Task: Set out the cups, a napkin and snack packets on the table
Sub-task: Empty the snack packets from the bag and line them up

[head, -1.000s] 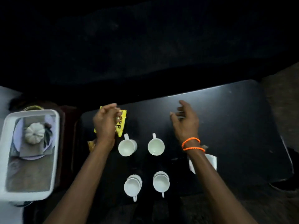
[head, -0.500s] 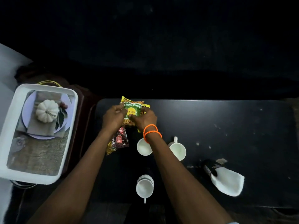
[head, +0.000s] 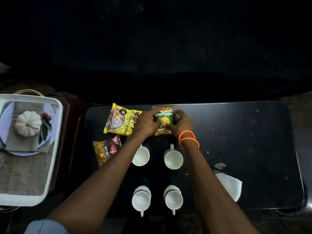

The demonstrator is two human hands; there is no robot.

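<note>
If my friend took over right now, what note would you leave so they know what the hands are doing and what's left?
Left hand and right hand: both grip the green packet at the far edge of the black table; whether it touches the table is unclear.
Yellow packet lies left of it; the dark mixture packet lies nearer, also left.
Four white cups stand in two rows. White napkin lies at the right.
Done: cups, napkin, two packets.
Left: release the green packet, probably straighten it.

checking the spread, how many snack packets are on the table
3. The yellow packet lies at the far left, the dark mixture packet just nearer, and the green packet sits between the left hand and right hand. None seems hidden.
</note>
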